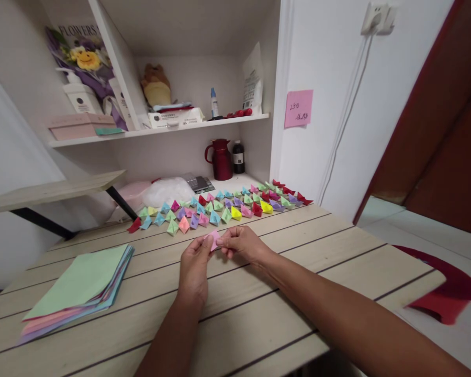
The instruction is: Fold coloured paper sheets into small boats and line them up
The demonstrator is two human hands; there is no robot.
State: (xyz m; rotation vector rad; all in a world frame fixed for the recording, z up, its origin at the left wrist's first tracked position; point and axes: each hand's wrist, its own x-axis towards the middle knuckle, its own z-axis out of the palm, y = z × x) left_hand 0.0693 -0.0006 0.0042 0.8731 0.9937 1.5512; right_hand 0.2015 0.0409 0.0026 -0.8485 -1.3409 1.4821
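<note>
Between my two hands is a small folded piece of pink paper [214,239], held just above the wooden table [290,324]. My left hand [196,259] pinches its left side between thumb and fingers. On its right edge, the thumb and fingertips of my right hand [241,243] are closed. Fingers hide part of the paper, so its exact folded form is hard to make out. Just beyond my hands stand rows of small folded paper boats [214,218] in many colours. To the left lies a stack of coloured paper sheets [78,280], light green on top.
A small raised shelf [55,188] with black legs stands at the back left. Behind the boats are a plastic bag [168,192], a red jug [221,161] and a dark bottle [238,157]. A red stool [447,293] is beyond the table's right edge.
</note>
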